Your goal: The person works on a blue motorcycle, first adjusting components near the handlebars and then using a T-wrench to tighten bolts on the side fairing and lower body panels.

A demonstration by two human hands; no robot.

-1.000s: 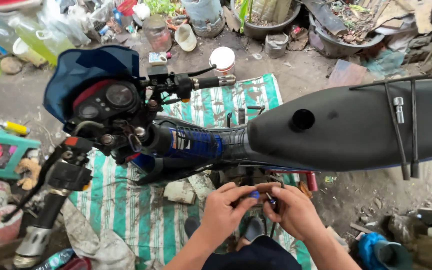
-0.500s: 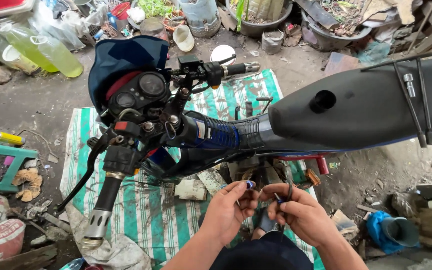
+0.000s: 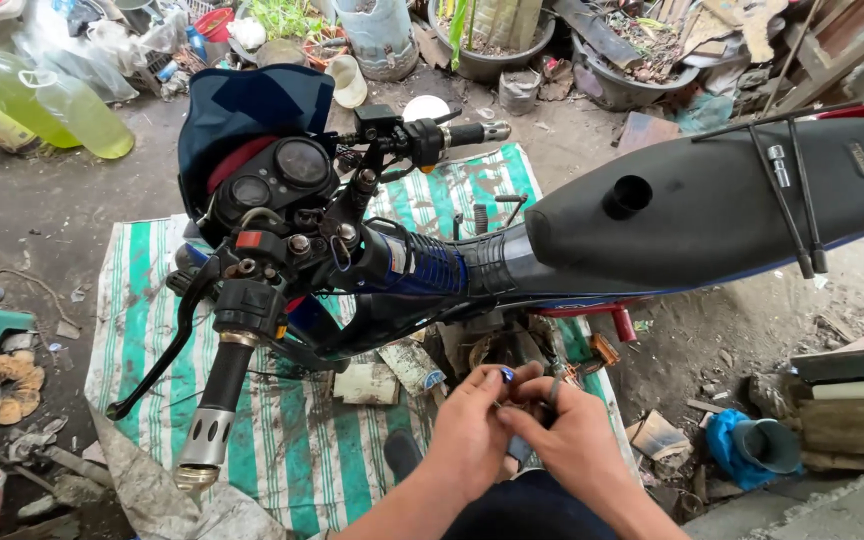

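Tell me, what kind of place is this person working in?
Most likely an outdoor, makeshift motorcycle repair spot. A partly stripped motorcycle stands over a dirty striped mat on bare ground, a cross wrench rests on its seat, and both hands, left hand and right hand, work small parts beside it.

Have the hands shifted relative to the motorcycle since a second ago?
No. Both hands stay together beside the motorcycle, below the seat; only the camera view shifted.

My hands (image 3: 522,430) meet near me, just below the motorcycle (image 3: 512,250), which stands across a striped mat (image 3: 142,330). Bottles (image 3: 52,105) lie far left; planters (image 3: 492,30) sit beyond, bricks (image 3: 852,390) right.
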